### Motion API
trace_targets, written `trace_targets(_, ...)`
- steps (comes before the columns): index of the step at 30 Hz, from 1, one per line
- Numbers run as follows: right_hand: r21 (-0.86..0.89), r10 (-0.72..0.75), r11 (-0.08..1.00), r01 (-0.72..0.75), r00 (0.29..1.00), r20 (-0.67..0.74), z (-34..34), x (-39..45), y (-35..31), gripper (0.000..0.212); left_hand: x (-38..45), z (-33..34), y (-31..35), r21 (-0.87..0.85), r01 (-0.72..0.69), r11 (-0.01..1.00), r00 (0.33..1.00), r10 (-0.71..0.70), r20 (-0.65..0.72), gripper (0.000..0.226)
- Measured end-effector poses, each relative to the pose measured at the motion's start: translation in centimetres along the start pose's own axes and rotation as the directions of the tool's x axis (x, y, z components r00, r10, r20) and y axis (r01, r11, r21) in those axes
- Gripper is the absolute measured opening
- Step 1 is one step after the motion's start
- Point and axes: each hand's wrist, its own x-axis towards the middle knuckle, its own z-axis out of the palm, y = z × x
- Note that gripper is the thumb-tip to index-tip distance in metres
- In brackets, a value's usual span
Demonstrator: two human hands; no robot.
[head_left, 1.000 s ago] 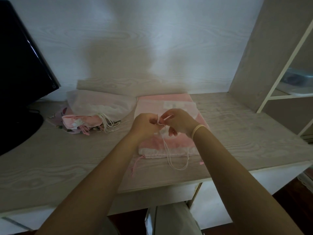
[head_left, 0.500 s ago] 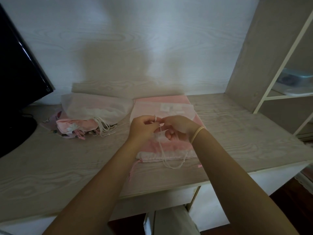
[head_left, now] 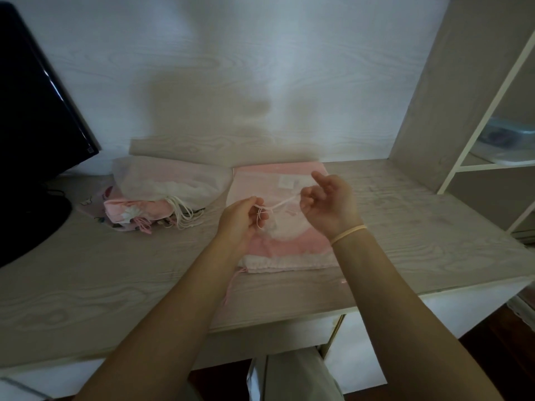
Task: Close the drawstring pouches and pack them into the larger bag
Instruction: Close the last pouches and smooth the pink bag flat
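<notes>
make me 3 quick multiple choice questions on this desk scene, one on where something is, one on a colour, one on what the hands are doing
1. Where does the pile of folded pouches with white cords lie?
A. on the shelf unit
B. left of the flat pink drawstring pouch
C. on the floor

2. What colour is the thin band on the right wrist?
A. black
B. green
C. pale yellow

3. What are the left hand and right hand doing?
A. pinching a pale cord stretched between them
B. resting flat on the wood-grain desk
C. lifting the black monitor

Answers: 1 B, the pile sits between monitor and pink pouch. 2 C, the band looks pale yellow. 3 A, the cord runs taut from hand to hand.
</notes>
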Motion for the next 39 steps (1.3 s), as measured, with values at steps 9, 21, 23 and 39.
trace_targets(9,-0.833,-0.397,0.362,0.419,0.878,0.269,-1.2,-0.2,-0.7,0.027,-0.7,0.9,-0.1,0.053,0.018,0.998,1.0,-0.018,0.014,0.026)
trace_targets(21,-0.882,-0.389,-0.441,0.168,0.849,0.357,-1.3,-1.1,1.1,0.042,-0.7,0.2,-0.2,0.127,-0.026,0.992,0.997,0.036,-0.074,0.027)
trace_targets(23,-0.898,-0.431,-0.39,0.204,0.821,0.374,-1.1,-1.7,1.5,0.038,-0.7,0.1,-0.4,0.095,-0.009,0.995,0.996,0.017,-0.082,0.03)
trace_targets(39,-0.975,-0.433,-0.136,0.175,0.875,0.217,-3.0,-0.6,1.8,0.032,-0.7,-0.7,-0.7,0.369,-0.108,0.923,0.977,0.167,-0.134,0.032)
